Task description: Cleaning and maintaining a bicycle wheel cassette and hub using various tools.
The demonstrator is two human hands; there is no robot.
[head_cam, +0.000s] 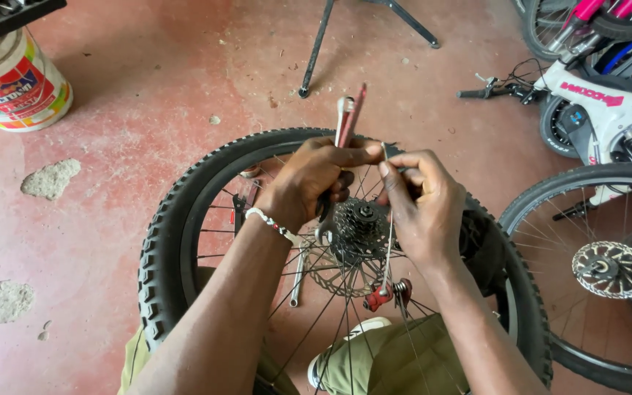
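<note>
Knobby black rubber on the tyre [166,241], matt and coarse. Thin bright metal in the spokes [316,307]. Dark, dull steel on the cassette [360,228], toothed and greasy-looking. Polished chrome on the spanner [343,117], beside a red-painted metal tool [356,110]. Glossy red metal on the skewer [380,294] lever. Drilled, shiny steel on the disc [612,269]. Painted concrete on the floor [148,110], red, scuffed, chalky, with rough grey patches. Glossy printed plastic on the bucket [12,88]. Olive cloth on the trousers [396,358], matt and creased. White beads on the bracelet [272,223].
</note>
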